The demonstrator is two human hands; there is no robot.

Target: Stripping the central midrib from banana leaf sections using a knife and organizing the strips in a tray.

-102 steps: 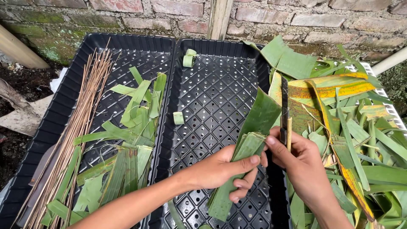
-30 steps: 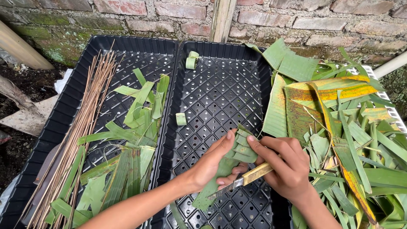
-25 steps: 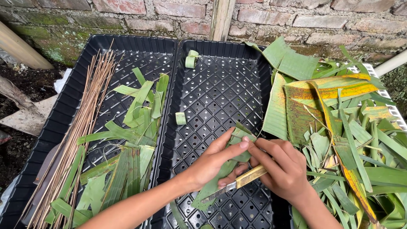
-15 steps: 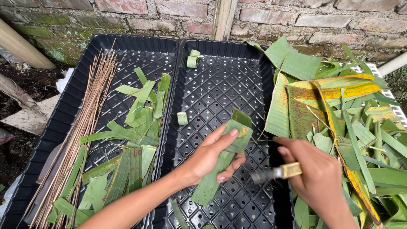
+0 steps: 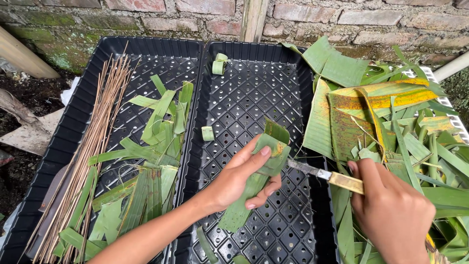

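left hand (image 5: 234, 181) gripping folded leaf strip (image 5: 256, 183) over right black tray (image 5: 254, 88) | right hand (image 5: 391, 215) clenched on knife (image 5: 327, 175), blade tip just beside strip | leaf pile (image 5: 391, 122) right | cut strips (image 5: 156, 146), stick bundle (image 5: 93, 151) in left tray (image 5: 112, 54)
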